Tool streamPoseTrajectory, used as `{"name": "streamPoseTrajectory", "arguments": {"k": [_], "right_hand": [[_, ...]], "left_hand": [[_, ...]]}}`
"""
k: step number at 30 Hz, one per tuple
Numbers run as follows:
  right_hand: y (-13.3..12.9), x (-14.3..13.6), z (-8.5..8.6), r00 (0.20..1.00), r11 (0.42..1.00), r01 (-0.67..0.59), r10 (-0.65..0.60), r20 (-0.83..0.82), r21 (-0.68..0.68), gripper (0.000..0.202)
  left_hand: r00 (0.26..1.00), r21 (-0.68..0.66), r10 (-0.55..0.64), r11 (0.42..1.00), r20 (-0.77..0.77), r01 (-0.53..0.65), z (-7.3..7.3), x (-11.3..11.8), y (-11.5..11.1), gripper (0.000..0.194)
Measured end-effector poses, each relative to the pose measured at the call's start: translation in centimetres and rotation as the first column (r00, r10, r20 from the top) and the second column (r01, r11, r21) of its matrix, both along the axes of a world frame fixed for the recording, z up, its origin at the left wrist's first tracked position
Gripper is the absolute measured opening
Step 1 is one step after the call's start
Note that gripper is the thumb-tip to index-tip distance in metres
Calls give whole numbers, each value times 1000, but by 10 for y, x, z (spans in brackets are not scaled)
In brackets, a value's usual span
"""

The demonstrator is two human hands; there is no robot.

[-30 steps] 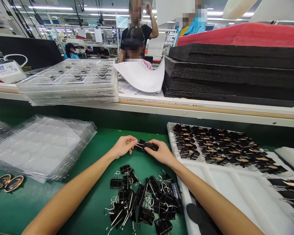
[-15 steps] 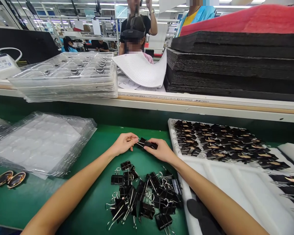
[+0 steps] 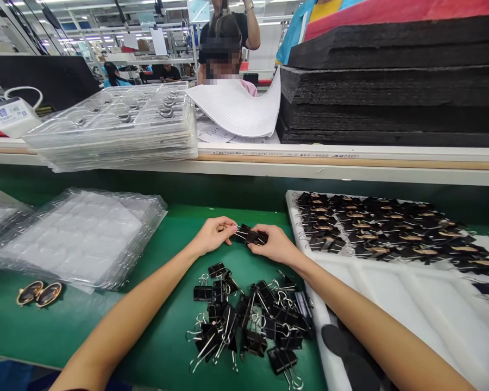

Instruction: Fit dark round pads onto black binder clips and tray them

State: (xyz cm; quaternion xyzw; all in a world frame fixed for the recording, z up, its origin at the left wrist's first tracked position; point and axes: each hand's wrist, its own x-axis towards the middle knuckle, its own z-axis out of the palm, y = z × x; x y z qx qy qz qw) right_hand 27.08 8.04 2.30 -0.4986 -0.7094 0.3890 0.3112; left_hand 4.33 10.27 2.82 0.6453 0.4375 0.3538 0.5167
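A green worktable point(image 3: 155, 347) carries, at right, a white tray point(image 3: 432, 304) with dark clipped pieces point(image 3: 362, 238) in rows at its far side; at left, a stack of clear plastic trays point(image 3: 146, 228); and, near centre, a heap of black binder clips point(image 3: 255, 343). Farther off, the right hand point(image 3: 274, 244) (thumb and fingers closed on the dark right end) and left hand point(image 3: 214, 234), fingertips pinching the wire handles, hold one clip point(image 3: 250, 234) between them.

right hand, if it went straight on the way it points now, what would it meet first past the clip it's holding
Probably the left hand, at the other end of the clip; the right hand points roughly that way, though depth is unclear from this one view.
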Motion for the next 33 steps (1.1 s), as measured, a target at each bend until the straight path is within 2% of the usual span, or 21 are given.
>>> {"name": "streamPoseTrajectory", "arguments": {"k": [12,22,24,26,28,31,33], "right_hand": [[0,1,3,1000,999,-3,3,3,38,20],[0,3,3,996,998,-4,-2,89,62,19],[0,3,2,994,996,-1,-9,108,92,17],[-1,3,2,992,982,1,-24,120,190,12],[-3,4,2,990,931,-22,-30,139,364,4],[-8,4,4,968,772,-148,-16,252,618,16],[-11,4,7,927,676,-253,-36,374,692,24]], "left_hand": [[1000,21,20,1000,7,-20,1,1,-1,52],[999,4,-25,1000,32,25,-1,1,1,51],[997,-8,-60,998,49,61,0,-1,2,50],[990,-15,-114,993,80,115,1,-4,2,52],[981,-36,-156,986,113,160,2,-5,2,59],[983,-118,-137,981,121,152,3,-4,0,69],[989,-156,-122,979,80,133,4,-2,-1,68]]}}
